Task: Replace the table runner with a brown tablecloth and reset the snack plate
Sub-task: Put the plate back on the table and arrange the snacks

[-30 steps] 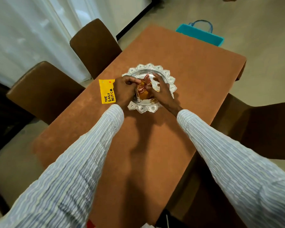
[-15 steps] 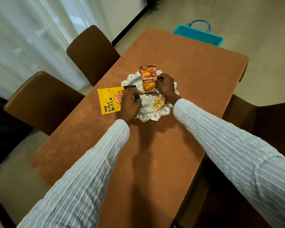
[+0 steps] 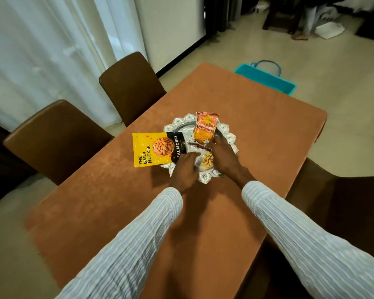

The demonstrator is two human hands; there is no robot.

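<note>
Chairs [image 3: 125, 83] left of brown tablecloth [image 3: 257, 130], left hand [image 3: 185, 169] holding almond packet [image 3: 156, 148], right hand [image 3: 222, 156] holding orange packet [image 3: 204, 128] over snack plate [image 3: 230, 139]

We see two brown chairs [image 3: 58, 134] [image 3: 131, 83] along the table's left side, with white curtains [image 3: 41, 50] behind them; a third brown chair [image 3: 354, 208] sits at the right. Beyond the far end, a teal bag [image 3: 266, 79] stands on the pale floor [image 3: 333, 61].
</note>
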